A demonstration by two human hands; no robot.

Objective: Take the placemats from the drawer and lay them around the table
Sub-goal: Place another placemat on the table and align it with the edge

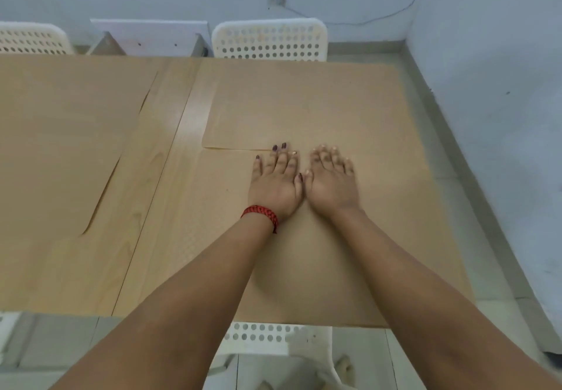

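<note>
Several tan placemats lie flat on the light wooden table (170, 158). The near right placemat (197, 237) lies under both my hands. My left hand (275, 181), with a red braided wristband, and my right hand (331, 181) rest palm down on it side by side, fingers spread, thumbs nearly touching. My fingertips reach the near edge of the far right placemat (304, 106), which slightly overlaps the near one. Another placemat (60, 134) covers the left part of the table, its right edge a little lifted. Neither hand grips anything.
White perforated chairs stand at the far side (270, 41), far left (30, 39), and below the near edge (267, 336). An open white drawer unit (149, 36) sits behind the table. A grey wall (501, 85) runs close along the right, with tiled floor between.
</note>
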